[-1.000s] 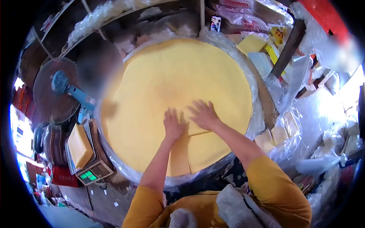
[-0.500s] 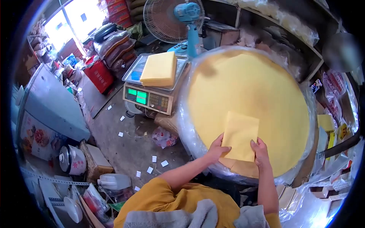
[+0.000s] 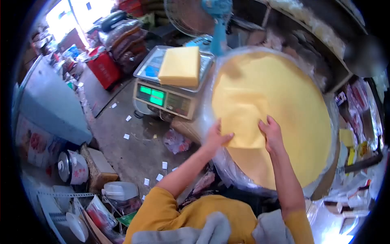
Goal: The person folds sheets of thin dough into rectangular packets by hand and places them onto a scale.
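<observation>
A folded yellow sheet point(image 3: 245, 129), smooth and thin, is held by its two side edges between my hands. My left hand point(image 3: 216, 139) grips the left edge, thumb on top. At the right edge my right hand point(image 3: 271, 133) pinches it, with the fingers partly hidden. Under it lies a broad round pile of similar yellow sheets point(image 3: 294, 118), wrapped around its rim in clear plastic point(image 3: 233, 175). Left of the pile, a thick stack of folded yellow sheets point(image 3: 179, 65) rests on the metal tray of a digital scale point(image 3: 164, 101) with lit green displays.
A blue pedestal fan point(image 3: 218, 24) stands behind the scale. On the floor are small white paper pieces point(image 3: 126, 136) and a plastic bag point(image 3: 176, 141). At left are a pale blue cabinet point(image 3: 55, 101), a rice cooker point(image 3: 73, 167) and a red box point(image 3: 103, 69). Packaged goods point(image 3: 357, 101) crowd the right.
Both hands have moved forward and slightly left, carrying the folded yellow sheet toward the pile's middle left. The camera view has shifted, so the scale and fan appear farther right.
</observation>
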`<move>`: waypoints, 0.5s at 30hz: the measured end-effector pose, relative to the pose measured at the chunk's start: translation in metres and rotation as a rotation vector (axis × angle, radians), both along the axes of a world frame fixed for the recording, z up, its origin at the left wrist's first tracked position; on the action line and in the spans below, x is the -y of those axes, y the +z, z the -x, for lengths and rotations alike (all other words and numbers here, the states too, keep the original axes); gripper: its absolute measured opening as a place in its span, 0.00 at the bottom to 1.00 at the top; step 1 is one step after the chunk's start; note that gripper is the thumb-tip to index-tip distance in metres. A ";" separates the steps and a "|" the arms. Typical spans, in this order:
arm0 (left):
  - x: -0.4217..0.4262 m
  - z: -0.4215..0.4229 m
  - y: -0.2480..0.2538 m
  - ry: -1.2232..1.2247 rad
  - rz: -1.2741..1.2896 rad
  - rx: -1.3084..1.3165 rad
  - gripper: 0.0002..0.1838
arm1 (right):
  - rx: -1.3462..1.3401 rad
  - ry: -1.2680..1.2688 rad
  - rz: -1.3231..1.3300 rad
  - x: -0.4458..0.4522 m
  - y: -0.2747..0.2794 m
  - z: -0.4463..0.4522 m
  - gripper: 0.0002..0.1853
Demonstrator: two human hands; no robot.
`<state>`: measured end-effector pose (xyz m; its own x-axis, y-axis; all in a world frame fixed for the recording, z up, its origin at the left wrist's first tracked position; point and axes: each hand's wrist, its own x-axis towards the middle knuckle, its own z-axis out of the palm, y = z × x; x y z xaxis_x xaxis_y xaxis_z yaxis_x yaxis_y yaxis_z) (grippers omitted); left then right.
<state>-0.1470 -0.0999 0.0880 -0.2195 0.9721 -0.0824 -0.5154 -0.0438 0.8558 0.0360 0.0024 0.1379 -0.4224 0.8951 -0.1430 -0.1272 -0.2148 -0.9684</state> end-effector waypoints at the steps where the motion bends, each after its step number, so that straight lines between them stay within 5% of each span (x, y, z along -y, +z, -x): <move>1: 0.000 0.004 0.002 -0.029 0.002 0.020 0.34 | 0.019 0.002 0.037 -0.002 0.002 0.005 0.17; 9: 0.003 0.026 0.009 -0.077 -0.052 0.062 0.32 | -0.062 0.068 0.167 -0.008 0.012 0.018 0.18; 15: 0.003 0.040 0.004 -0.145 0.031 0.082 0.28 | 0.094 0.089 -0.157 -0.001 0.037 0.015 0.14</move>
<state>-0.1874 -0.1028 0.0917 -0.0682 0.9898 -0.1253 -0.5830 0.0623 0.8101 0.0206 0.0029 0.1745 -0.4922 0.8692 -0.0474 -0.0218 -0.0667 -0.9975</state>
